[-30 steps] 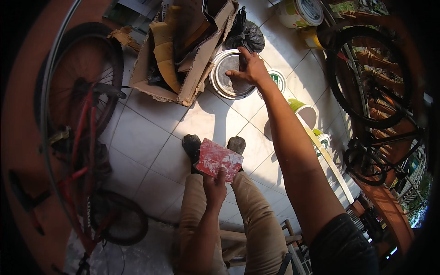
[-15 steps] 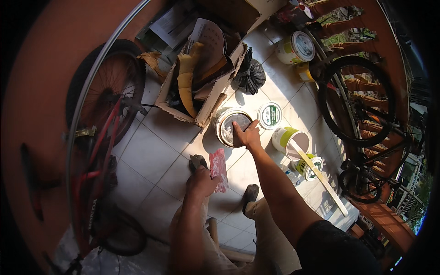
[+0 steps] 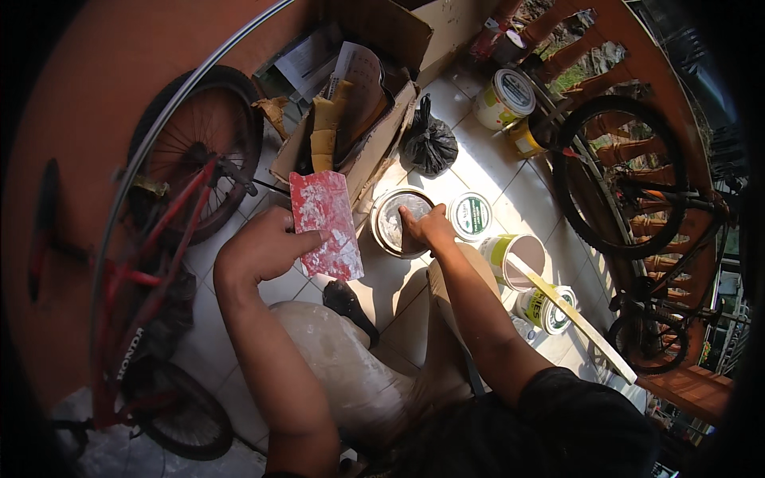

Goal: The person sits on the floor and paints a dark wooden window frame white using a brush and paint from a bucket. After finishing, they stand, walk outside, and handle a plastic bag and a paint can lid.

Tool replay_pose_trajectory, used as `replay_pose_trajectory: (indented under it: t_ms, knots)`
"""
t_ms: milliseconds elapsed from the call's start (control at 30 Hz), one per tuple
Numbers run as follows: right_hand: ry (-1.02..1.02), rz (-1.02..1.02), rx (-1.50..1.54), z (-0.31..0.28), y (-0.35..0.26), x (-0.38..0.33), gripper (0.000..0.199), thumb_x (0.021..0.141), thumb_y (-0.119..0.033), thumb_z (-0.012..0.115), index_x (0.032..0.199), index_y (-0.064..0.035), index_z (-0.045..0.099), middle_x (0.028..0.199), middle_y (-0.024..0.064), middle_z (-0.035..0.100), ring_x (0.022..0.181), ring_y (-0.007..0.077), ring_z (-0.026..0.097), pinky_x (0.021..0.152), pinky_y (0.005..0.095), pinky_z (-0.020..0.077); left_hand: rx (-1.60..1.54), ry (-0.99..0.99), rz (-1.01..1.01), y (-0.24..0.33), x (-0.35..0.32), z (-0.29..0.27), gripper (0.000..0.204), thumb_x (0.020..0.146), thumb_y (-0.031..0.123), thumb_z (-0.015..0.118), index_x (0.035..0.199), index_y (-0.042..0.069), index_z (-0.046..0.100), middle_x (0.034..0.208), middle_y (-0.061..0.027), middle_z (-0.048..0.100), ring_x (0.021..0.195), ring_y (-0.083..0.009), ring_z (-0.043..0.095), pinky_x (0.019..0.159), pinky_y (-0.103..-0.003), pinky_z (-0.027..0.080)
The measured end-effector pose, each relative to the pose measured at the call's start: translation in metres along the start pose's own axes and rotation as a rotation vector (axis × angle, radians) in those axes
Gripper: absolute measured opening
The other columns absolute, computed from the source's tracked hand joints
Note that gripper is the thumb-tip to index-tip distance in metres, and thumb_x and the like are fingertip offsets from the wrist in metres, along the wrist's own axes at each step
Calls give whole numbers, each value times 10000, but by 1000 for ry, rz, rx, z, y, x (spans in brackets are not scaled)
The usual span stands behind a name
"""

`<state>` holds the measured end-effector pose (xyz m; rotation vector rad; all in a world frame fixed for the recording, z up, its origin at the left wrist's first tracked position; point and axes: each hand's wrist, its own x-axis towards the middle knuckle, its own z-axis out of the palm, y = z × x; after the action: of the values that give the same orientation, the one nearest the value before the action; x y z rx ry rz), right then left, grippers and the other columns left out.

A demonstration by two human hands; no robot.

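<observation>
In my left hand [image 3: 267,247] is a flat red putty spreader [image 3: 325,223] smeared with white, its wide face turned up, the thumb lying across it. My right hand [image 3: 434,229] is at the right side of an open round tub [image 3: 374,226] on the floor. Its thumb reaches inside over the greyish contents, and the other fingers are bent at the rim, partly hidden. A green-and-white lid [image 3: 471,217] lies just right of the tub. Farther right, a green-and-white bucket [image 3: 499,256] stands open with a long pale wooden stick [image 3: 578,317] leaning across it.
A smaller lidded tub [image 3: 551,309] sits under the stick. Beyond my hands are a cardboard box [image 3: 382,151] of scraps and a black plastic bag [image 3: 430,143]. Another bucket [image 3: 510,95] stands at the railing. Bicycles flank both sides: a red one [image 3: 179,215] and a dark one [image 3: 629,239].
My left hand has risen and moved left and forward, bringing the spreader up with its face in view. My right hand stays at the tub. My legs have shifted closer to the tub.
</observation>
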<state>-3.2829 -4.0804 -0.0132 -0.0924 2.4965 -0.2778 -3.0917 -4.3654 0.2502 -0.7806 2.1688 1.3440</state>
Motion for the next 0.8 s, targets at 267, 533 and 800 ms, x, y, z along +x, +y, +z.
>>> replay_pose_trajectory:
  t_ms: [267,533,800]
  knots:
    - [-44,-60,276,-85,15,15,1142,948,-866,658,1414,176,610,1205,334,781,883,404,833,620,451,685,-374,536,-36,-2,-89,22,277,1059,257,812,1162,0,811,1016,-37,832,896,-105,702,842,-316,548]
    - [259,-717,16,-128,12,207,549,850,-314,916,1299,-37,764,1281,286,781,1168,476,751,961,518,615,-434,650,-34,-103,-123,2,222,1093,238,777,1166,33,816,980,18,786,759,-63,636,701,-279,492]
    - [498,-783,-104,-27,19,271,541,810,-130,855,1339,-118,742,1394,159,662,1360,389,575,1164,524,443,-674,647,-235,-330,39,212,220,1108,287,770,1087,68,756,798,60,654,610,-56,520,526,-303,401]
